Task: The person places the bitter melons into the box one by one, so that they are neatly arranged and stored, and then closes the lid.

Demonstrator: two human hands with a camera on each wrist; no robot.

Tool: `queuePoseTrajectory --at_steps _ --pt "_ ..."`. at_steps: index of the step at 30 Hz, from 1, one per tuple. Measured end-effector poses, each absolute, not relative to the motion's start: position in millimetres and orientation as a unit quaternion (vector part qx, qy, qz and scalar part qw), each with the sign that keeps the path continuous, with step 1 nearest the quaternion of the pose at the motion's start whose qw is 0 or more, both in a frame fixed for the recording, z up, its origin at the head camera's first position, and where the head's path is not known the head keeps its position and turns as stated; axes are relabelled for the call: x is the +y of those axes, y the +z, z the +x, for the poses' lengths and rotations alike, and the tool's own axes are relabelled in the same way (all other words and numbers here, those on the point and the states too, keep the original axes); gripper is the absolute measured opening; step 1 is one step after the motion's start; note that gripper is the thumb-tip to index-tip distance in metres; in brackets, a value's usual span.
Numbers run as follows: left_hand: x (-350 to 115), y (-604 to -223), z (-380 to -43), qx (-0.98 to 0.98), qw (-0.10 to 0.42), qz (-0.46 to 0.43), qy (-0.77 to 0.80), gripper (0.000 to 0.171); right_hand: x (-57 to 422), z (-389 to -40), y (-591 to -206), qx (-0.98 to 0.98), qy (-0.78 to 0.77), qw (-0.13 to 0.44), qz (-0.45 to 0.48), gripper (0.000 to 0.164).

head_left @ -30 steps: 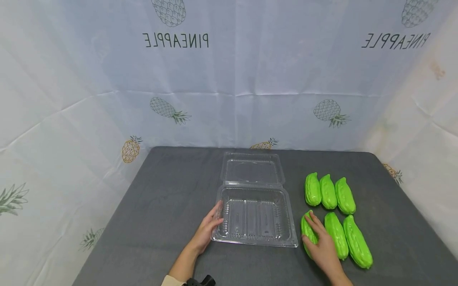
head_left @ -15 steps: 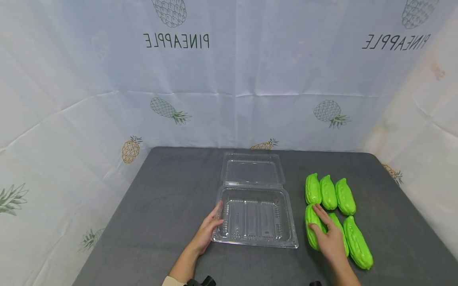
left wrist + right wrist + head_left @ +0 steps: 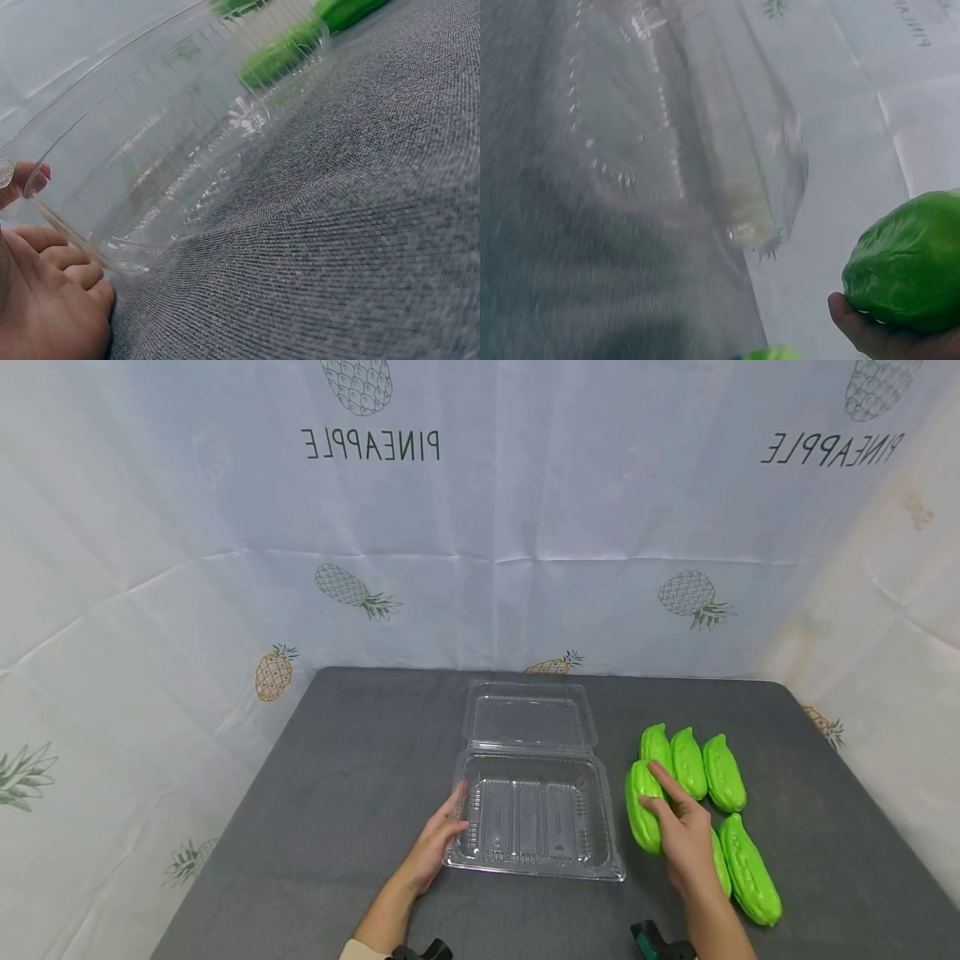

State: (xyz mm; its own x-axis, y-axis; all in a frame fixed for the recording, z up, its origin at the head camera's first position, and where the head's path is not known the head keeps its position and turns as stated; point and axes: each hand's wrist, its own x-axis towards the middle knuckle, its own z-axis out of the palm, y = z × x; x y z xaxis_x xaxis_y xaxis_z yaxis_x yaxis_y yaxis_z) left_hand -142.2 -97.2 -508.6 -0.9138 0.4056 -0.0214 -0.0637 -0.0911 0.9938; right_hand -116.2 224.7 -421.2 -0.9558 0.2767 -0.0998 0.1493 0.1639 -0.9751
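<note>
My left hand [image 3: 430, 850] grips the left rim of a clear plastic clamshell container [image 3: 528, 814], thumb over the edge and fingers outside it. Its lid [image 3: 531, 717] is folded back flat, away from me, and the tray holds nothing. To the container's right, my right hand [image 3: 686, 839] holds a bright green, lumpy bitter melon [image 3: 642, 810] between thumb and fingers. The right wrist view shows that bitter melon [image 3: 907, 262] raised against the curtain, fingers beneath it. Part of another bitter melon [image 3: 721, 864] is hidden behind the right hand.
Three bitter melons [image 3: 688, 764] lie in a back row at the right, the leftmost partly covered by the held one. Another bitter melon [image 3: 750, 872] lies right of my right hand. A grey cloth covers the table [image 3: 337, 777]; a pineapple-print curtain [image 3: 480, 510] hangs behind.
My right hand has taken up the front-left bitter melon and moved it away from me, then left toward the container and off the table. The left hand and container have stayed put.
</note>
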Motion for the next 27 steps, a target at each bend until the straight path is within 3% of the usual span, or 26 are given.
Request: queuePoseTrajectory --at_steps 27 --pt "-95 -507 -141 0.654 0.155 0.132 0.728 0.063 136 -158 -421 -0.668 0.738 0.05 -0.081 0.051"
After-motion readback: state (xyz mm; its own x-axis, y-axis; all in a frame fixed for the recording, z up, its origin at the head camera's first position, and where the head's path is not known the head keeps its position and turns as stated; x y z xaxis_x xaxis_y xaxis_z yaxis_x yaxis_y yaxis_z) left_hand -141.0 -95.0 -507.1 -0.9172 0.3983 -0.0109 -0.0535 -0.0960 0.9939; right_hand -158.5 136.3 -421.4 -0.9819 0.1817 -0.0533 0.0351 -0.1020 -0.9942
